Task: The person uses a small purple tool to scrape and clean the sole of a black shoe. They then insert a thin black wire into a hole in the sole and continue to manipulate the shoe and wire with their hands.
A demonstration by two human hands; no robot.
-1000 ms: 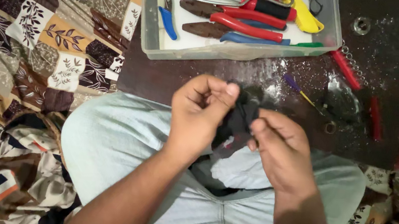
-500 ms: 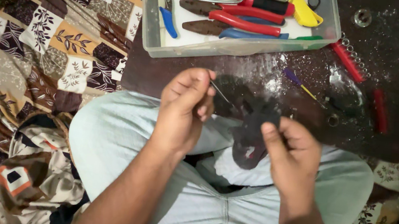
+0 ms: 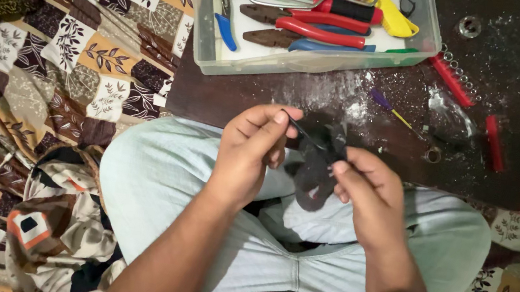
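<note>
Sitting cross-legged, the person is seen from above, with pale trousers (image 3: 188, 183) nearest the camera and both forearms reaching forward over the lap. A small dark part (image 3: 316, 170), irregular in shape and hard to identify, is held above the knees, just short of the near edge of the dark wooden board (image 3: 233, 95). The right hand (image 3: 367, 193) is closed on the lower side of that part, thumb and fingers pinched against it. The left hand (image 3: 249, 148) is closed too, its thumb and forefinger pinched on a thin dark pin or wire (image 3: 302, 131) whose far end meets the top of the part; what exactly the pin is cannot be told.

Beyond the hands, the board is dusted with pale powder. On it, to the right of the dark part, a small purple-handled tool (image 3: 390, 110) is laid, and a small metal ring (image 3: 433, 154) is seen near it. Further right, two red sticks (image 3: 452, 83) are placed well apart, one near the right edge of the board.

At the far side of the board, a clear plastic tray (image 3: 205, 32) is set, and pliers with red and blue handles (image 3: 315, 31), a yellow-handled tool (image 3: 391, 13) and other hand tools are kept in it. To the left of the board, a patchwork leaf-print cloth (image 3: 64, 60) is spread.
</note>
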